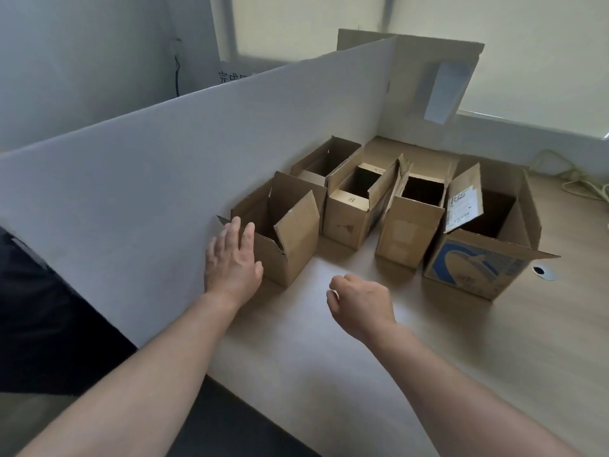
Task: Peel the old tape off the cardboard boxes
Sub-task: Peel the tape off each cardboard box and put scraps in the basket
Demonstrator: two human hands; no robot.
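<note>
Several open cardboard boxes stand in a cluster on the wooden table (329, 351). Nearest on the left is a plain brown box (290, 255) with its flaps up. My left hand (232, 258) lies flat with fingers spread against that box's near left corner and flap. My right hand (361, 306) hovers over the table in front of the boxes, fingers curled into a loose fist with nothing visible in it. Further right stand a box marked "8" (346, 222), a narrow box (408, 232) and a large blue-printed box (474, 268) with a label on one flap.
A tall white partition (148, 179) runs along the left side of the table, right beside the nearest box. Another cardboard panel (425, 90) closes the back. A cable (576, 183) lies at the far right, and a grommet hole (540, 270) sits beside the blue-printed box.
</note>
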